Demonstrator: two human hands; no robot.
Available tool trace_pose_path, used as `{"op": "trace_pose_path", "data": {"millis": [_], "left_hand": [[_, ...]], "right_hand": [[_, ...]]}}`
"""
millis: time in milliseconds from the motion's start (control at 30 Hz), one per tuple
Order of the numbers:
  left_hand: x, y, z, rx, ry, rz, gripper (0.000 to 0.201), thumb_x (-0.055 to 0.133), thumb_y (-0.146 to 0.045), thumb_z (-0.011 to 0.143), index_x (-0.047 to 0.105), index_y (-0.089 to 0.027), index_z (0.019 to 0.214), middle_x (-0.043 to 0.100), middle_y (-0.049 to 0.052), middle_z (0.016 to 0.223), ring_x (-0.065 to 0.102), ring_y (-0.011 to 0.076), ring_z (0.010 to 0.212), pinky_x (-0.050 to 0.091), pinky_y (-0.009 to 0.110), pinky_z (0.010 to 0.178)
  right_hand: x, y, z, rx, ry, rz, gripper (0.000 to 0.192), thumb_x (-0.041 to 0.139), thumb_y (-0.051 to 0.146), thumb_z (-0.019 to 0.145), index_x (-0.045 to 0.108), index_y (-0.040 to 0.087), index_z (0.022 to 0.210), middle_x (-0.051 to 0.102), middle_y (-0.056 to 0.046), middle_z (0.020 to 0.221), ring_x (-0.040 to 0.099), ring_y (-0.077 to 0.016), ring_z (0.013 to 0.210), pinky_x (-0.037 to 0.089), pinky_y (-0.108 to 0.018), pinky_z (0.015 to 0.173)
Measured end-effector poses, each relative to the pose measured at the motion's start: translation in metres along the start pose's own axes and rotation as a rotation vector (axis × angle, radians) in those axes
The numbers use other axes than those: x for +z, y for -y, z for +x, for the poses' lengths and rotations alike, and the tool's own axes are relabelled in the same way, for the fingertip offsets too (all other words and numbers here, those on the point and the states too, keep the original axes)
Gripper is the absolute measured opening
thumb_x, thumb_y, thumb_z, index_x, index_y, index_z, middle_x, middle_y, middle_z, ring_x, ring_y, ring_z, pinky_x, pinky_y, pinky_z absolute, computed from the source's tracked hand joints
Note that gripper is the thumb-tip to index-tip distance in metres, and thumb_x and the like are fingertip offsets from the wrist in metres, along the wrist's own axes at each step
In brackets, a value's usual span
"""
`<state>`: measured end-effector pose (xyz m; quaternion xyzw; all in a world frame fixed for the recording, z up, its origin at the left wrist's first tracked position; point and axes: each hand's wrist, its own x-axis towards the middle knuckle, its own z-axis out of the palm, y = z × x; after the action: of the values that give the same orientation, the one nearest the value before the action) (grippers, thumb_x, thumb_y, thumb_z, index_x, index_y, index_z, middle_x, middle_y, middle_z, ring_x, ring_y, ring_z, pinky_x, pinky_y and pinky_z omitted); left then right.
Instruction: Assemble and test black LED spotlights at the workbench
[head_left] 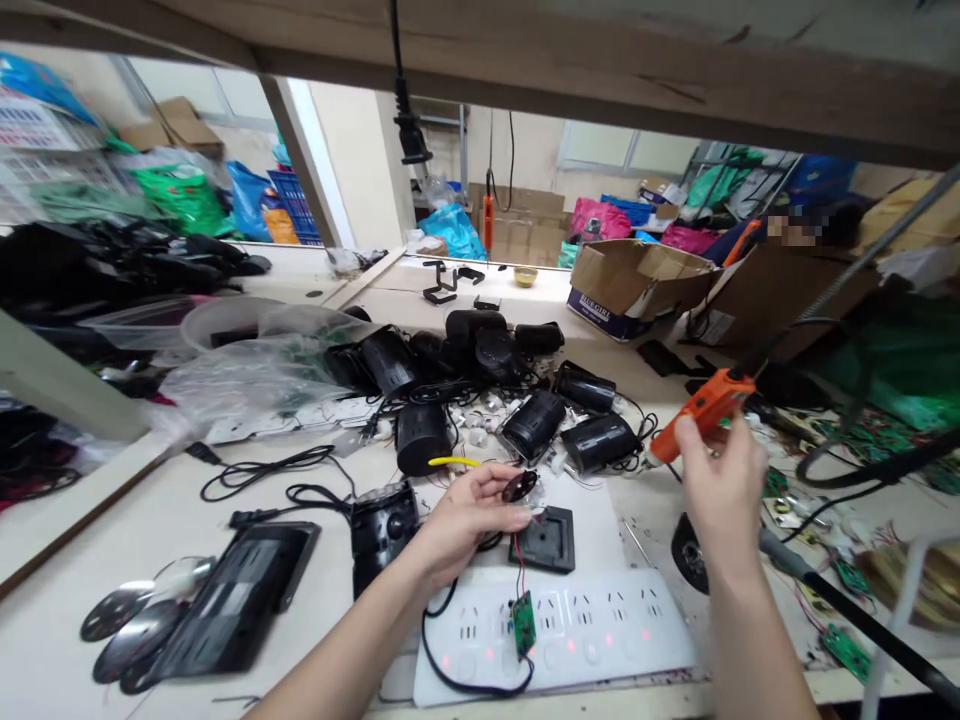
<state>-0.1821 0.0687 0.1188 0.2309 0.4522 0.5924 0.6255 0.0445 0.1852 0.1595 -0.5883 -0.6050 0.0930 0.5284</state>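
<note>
Pinched between the left hand's (469, 515) thumb and fingers was a small dark oval part (520, 486), held above the bench (322, 590) just near of the black cylinders (534, 424). Thin red and black wires (517, 560) ran down from the part to a green circuit board (523, 623), which hung over a white power strip (622, 625) at the near edge. A black cable (465, 680) looped across the strip's left end.

Right hand (720, 490) — fingers closed around an orange tool (701, 412), its tip pointing left toward the cylinders. The tool was held up, right of the oval part and apart from it.

A black square base (546, 538) lay on the bench just right of the left hand. A black housing (381, 530) stood on the hand's left, a flat black panel (232, 600) further left, with dark discs (124, 625) beside it — slightly blurred. A cardboard box (637, 280) sat at the far right.
</note>
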Motion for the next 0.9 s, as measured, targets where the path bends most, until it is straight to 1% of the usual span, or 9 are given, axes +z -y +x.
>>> {"op": "trace_pose_path", "data": {"millis": [67, 100, 200, 333, 567, 633, 733, 800, 900], "left_hand": [[-0.002, -0.002, -0.003, -0.020, 0.017, -0.054, 0.055, 0.090, -0.016, 0.045, 0.065, -0.015, 0.094, 0.071, 0.002, 0.088, 0.063, 0.0098, 0.068, 0.048, 0.023, 0.069], [-0.002, -0.003, -0.004, -0.024, 0.024, -0.069, 0.056, 0.090, -0.016, 0.045, 0.065, -0.015, 0.095, 0.072, 0.002, 0.089, 0.063, 0.0096, 0.067, 0.047, 0.022, 0.068], [-0.002, -0.005, -0.009, -0.026, 0.030, -0.074, 0.057, 0.089, -0.015, 0.047, 0.064, -0.015, 0.098, 0.073, 0.004, 0.092, 0.066, 0.0109, 0.071, 0.047, 0.022, 0.070], [0.001, -0.008, -0.018, -0.028, 0.015, -0.062, 0.058, 0.088, -0.015, 0.046, 0.063, -0.014, 0.098, 0.073, 0.003, 0.084, 0.064, 0.0101, 0.069, 0.046, 0.022, 0.070], [-0.006, -0.022, -0.050, 0.074, -0.060, 0.044, 0.059, 0.089, -0.019, 0.049, 0.063, -0.016, 0.101, 0.070, 0.003, 0.088, 0.062, 0.0128, 0.076, 0.048, 0.024, 0.071], [-0.019, -0.029, -0.065, 0.144, -0.092, 0.086, 0.062, 0.088, -0.023, 0.054, 0.061, -0.018, 0.109, 0.070, 0.006, 0.099, 0.063, 0.0154, 0.088, 0.050, 0.027, 0.080], [-0.054, -0.037, -0.088, 0.258, -0.201, 0.154, 0.061, 0.084, -0.033, 0.062, 0.058, -0.020, 0.116, 0.067, 0.009, 0.113, 0.063, 0.0191, 0.099, 0.051, 0.032, 0.090], [-0.081, -0.036, -0.103, 0.335, -0.395, 0.237, 0.055, 0.083, -0.038, 0.063, 0.059, -0.019, 0.109, 0.067, 0.009, 0.109, 0.064, 0.0199, 0.097, 0.053, 0.034, 0.089], [-0.116, -0.024, -0.122, 0.353, -0.624, 0.355, 0.050, 0.083, -0.042, 0.061, 0.061, -0.017, 0.098, 0.067, 0.009, 0.098, 0.064, 0.0217, 0.094, 0.055, 0.035, 0.087]], "right_hand": [[-0.009, 0.006, -0.021, -0.114, -0.071, -0.044, 0.073, 0.067, 0.055, 0.079, 0.050, 0.007, 0.130, 0.055, -0.023, 0.114, 0.056, -0.0340, 0.100, 0.048, -0.051, 0.086], [-0.011, 0.011, -0.035, -0.183, -0.051, -0.010, 0.060, 0.067, 0.047, 0.082, 0.053, 0.009, 0.127, 0.055, -0.021, 0.113, 0.058, -0.0305, 0.096, 0.050, -0.047, 0.083], [-0.010, 0.027, -0.074, -0.505, 0.295, 0.194, 0.017, 0.058, 0.020, 0.091, 0.060, 0.017, 0.108, 0.060, -0.011, 0.101, 0.061, -0.0219, 0.089, 0.055, -0.035, 0.075], [-0.002, 0.043, -0.096, -0.900, 0.482, 0.220, 0.026, 0.052, 0.000, 0.089, 0.060, 0.014, 0.109, 0.062, -0.010, 0.095, 0.060, -0.0200, 0.088, 0.053, -0.033, 0.078], [0.006, 0.060, -0.098, -1.164, 0.493, 0.158, 0.024, 0.054, 0.001, 0.088, 0.061, 0.008, 0.110, 0.066, -0.014, 0.095, 0.062, -0.0221, 0.085, 0.055, -0.034, 0.073], [0.011, 0.073, -0.105, -1.127, 0.502, 0.202, 0.022, 0.054, 0.001, 0.088, 0.060, 0.009, 0.107, 0.067, -0.012, 0.093, 0.062, -0.0209, 0.085, 0.055, -0.032, 0.074], [0.025, 0.094, -0.116, -0.919, 0.502, 0.357, 0.019, 0.054, 0.000, 0.087, 0.060, 0.015, 0.098, 0.065, -0.007, 0.084, 0.063, -0.0167, 0.082, 0.054, -0.028, 0.074], [0.036, 0.104, -0.124, -0.694, 0.504, 0.494, 0.015, 0.056, 0.004, 0.088, 0.060, 0.018, 0.092, 0.063, -0.004, 0.082, 0.063, -0.0149, 0.079, 0.053, -0.026, 0.070], [0.051, 0.111, -0.139, -0.207, 0.575, 0.730, 0.005, 0.064, 0.019, 0.087, 0.060, 0.021, 0.084, 0.063, -0.001, 0.078, 0.063, -0.0138, 0.071, 0.053, -0.024, 0.062]]}}
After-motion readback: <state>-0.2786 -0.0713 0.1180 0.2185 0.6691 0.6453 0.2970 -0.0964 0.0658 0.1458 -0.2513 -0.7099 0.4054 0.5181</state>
